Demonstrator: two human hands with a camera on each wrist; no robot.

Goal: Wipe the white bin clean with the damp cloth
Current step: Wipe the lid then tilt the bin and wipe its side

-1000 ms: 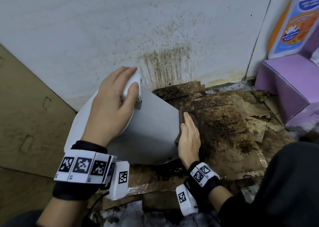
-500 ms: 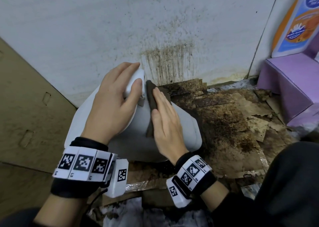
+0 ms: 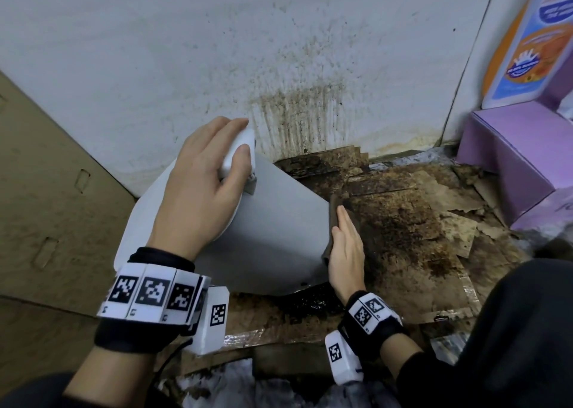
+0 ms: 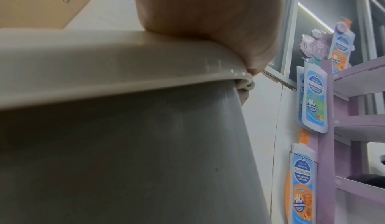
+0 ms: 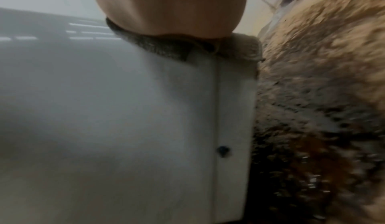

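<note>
The white bin (image 3: pixel 279 221) lies tilted on the floor, lid end at the upper left, base end at the right. My left hand (image 3: pixel 204 184) grips the lid's edge, fingers curled over a white tab near the wall. My right hand (image 3: pixel 347 249) lies flat with straight fingers and presses the dark brown cloth (image 3: pixel 333 209) against the bin's base edge. In the left wrist view the palm (image 4: pixel 208 13) sits on the lid rim (image 4: pixel 104 73) above the grey bin wall. The right wrist view shows the cloth (image 5: pixel 158 48) under my palm (image 5: pixel 171 5), on the bin (image 5: pixel 145 112).
A white wall (image 3: pixel 294 106) with brown streaks stands right behind the bin. Wet, stained cardboard (image 3: pixel 403 221) covers the floor to the right. A purple shelf unit (image 3: pixel 511 159) with soap-bottle cutouts (image 3: pixel 527 51) stands at the right, a brown cardboard panel (image 3: pixel 46 190) at the left. My dark-clad knee (image 3: pixel 511 330) is at lower right.
My right hand swept the cloth from the bin's base end up its side to the lid, then back down to the base edge. The left hand kept its grip on the lid.
</note>
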